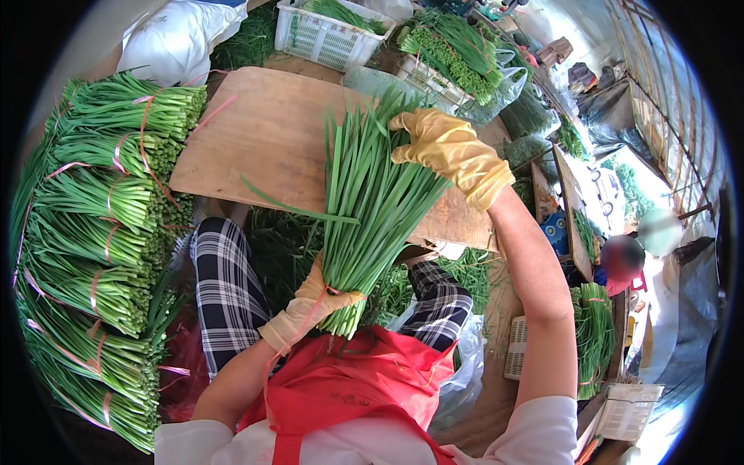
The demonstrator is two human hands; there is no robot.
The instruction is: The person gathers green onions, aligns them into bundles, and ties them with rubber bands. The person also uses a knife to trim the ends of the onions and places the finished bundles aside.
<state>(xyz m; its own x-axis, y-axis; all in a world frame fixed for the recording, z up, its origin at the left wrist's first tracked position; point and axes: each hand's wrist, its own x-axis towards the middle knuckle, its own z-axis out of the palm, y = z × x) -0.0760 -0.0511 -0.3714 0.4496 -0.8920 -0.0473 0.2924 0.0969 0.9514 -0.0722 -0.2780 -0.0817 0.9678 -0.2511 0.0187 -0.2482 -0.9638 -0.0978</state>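
A bunch of garlic chives [372, 203] is held over my lap and the near edge of a wooden board [267, 128], its pale cut stems towards me. My left hand [314, 299], in a pale yellow rubber glove, grips the stem end, where a thin red tie [332, 290] runs around the stems and trails down past my forearm. My right hand [444, 148], in a yellow glove, rests with curled fingers on the leafy tips; whether it grips them is hard to tell. One loose leaf [302, 212] sticks out to the left from the bunch.
Tied chive bunches [99, 250] are stacked at my left. A white sack [180, 40] and a white plastic crate [331, 35] stand beyond the board. More chives [459, 52] lie on a crate at the back right. A person [623, 261] is farther off at the right.
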